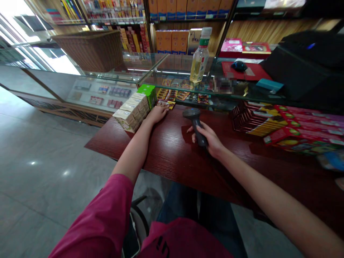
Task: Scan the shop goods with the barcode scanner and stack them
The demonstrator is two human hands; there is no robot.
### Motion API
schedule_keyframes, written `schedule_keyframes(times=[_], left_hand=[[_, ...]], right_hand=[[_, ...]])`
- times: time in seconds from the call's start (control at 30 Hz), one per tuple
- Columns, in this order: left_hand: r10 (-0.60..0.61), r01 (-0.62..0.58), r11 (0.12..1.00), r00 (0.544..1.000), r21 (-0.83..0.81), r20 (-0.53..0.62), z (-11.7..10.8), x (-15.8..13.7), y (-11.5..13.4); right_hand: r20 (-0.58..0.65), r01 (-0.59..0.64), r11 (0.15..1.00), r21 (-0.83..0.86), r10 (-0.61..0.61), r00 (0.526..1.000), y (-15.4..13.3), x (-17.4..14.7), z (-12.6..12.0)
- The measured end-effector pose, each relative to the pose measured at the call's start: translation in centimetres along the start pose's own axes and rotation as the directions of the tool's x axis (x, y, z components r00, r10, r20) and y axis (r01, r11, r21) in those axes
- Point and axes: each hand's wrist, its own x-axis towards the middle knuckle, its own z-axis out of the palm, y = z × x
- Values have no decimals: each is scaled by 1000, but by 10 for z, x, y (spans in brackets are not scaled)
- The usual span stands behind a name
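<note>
My left hand [158, 112] reaches to the back of the dark red-brown counter, its fingers over a small yellow-and-red packet [171, 105] and closed on it as far as I can see. Part of the packet is hidden under the fingers. Close beside that hand stands a row of cream cartons [131, 111] with a bright green box [148, 92] at its far end. My right hand [210, 138] is wrapped round the handle of a dark grey barcode scanner [199, 130], held above the counter with its head pointing away from me.
A glass display case [166, 59] borders the counter and carries a bottle [200, 57] and a wicker basket [91, 50]. Several colourful packets [182, 94] lie near its front. At right are chocolate-coloured boxes [258, 118], red cartons [306, 130] and a black monitor [309, 68].
</note>
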Motion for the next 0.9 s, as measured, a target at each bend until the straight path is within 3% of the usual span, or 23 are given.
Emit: schedule_keyframes(times=[0.23, 0.37, 0.47, 0.57, 0.73, 0.83, 0.9], left_hand=[[31, -33, 999, 998, 30, 50, 2, -4, 2], [79, -79, 997, 996, 7, -38, -4, -7, 4], [173, -172, 985, 979, 13, -112, -9, -10, 21], [272, -275, 961, 952, 2, -138, -7, -13, 69], [484, -500, 859, 863, -112, -146, 26, 0, 198], [509, -550, 818, 829, -169, -230, 54, 24, 269], [493, -550, 811, 826, -198, -273, 71, 42, 302]], right_hand=[[-129, 33, 999, -30, -36, 991, -4, -16, -23], [-174, 55, 994, -90, -70, 982, -10, -32, -39], [-244, 83, 984, -157, -120, 962, -19, -52, -57], [-351, 149, 968, -200, -213, 912, -28, -77, -78], [-500, 207, 953, -220, -292, 815, -35, -112, -107], [-554, 256, 931, -260, -361, 750, -32, -124, -120], [-574, 277, 919, -282, -393, 718, -29, -127, -129]])
